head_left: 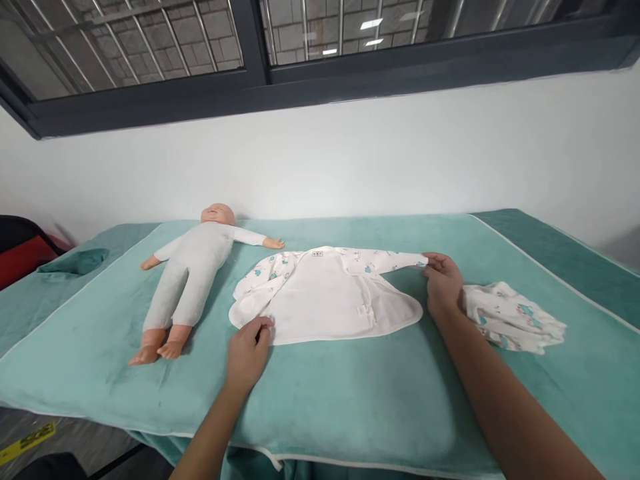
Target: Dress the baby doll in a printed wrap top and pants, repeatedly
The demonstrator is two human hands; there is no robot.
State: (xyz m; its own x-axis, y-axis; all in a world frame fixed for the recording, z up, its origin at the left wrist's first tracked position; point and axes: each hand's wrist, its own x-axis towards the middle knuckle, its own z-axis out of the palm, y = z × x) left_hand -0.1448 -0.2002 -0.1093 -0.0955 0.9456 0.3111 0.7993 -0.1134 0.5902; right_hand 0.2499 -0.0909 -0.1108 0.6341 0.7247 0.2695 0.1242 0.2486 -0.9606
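- In the head view, one shirt [320,303], one doll [203,253] and one bundle [515,317] of printed cloth are lying on one green bed [375,393], and two hands are working at the shirt.
- The shirt is lying about midway between the bed's left and right ends, its neck pointing toward the back edge and its hem facing the front edge.
- Its long axis is running roughly along the back edge, with the right-hand sleeve [390,261] stretching out toward the right end; the left-hand sleeve [265,273] is bunching up.
- It is looking plain white across the middle, with small teal prints showing on both sleeves and a small label [317,253] sitting at the neck, its writing too small to read.
- The left hand [249,353] is pinching the shirt's lower left edge between thumb and fingers.
- The right hand [444,283] is gripping the right-hand sleeve's cuff [423,261], with its fingers closing on it.
- The bundle is lying crumpled just beside the right wrist, toward the right end.
- The doll is lying left of the shirt, its head pointing toward the back edge and its feet toward the front left corner.
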